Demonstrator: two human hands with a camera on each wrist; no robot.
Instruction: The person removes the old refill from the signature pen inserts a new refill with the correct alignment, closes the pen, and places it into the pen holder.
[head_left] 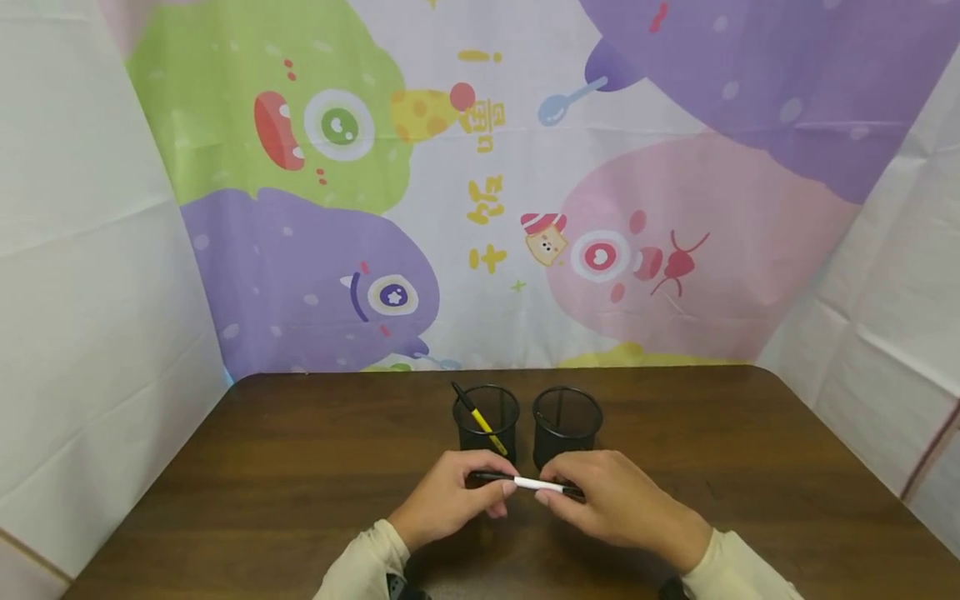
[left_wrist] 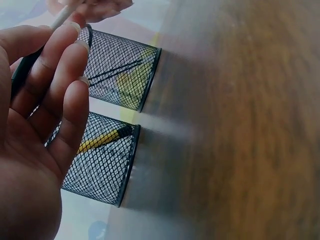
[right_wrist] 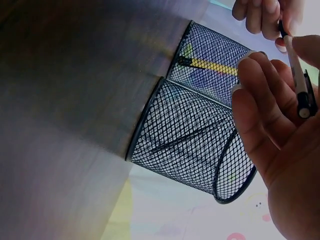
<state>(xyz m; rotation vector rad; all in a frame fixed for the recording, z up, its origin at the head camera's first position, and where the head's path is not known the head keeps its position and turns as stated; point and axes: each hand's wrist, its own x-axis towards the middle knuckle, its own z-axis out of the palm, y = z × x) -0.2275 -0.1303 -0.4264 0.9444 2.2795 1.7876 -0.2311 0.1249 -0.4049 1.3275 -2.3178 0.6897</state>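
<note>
A white pen (head_left: pixel 531 483) with black ends lies roughly level between both hands, in front of two black mesh pen cups. My left hand (head_left: pixel 453 493) pinches its black left part between thumb and fingers. The right hand (head_left: pixel 618 500) grips the other end, thumb against the white barrel; the right wrist view shows a black clip (right_wrist: pixel 309 92) at that end. Just beyond the left hand, a yellow marker (head_left: pixel 480 417) with black ends leans in the left pen cup (head_left: pixel 467 435). The right pen cup (head_left: pixel 567 429) stands behind the right hand, which covers part of its base.
Both cups stand side by side on a dark brown wooden table (head_left: pixel 300 467). A cartoon-printed cloth (head_left: pixel 480 325) hangs behind its far edge, with white cloth walls (head_left: pixel 90 292) on both sides.
</note>
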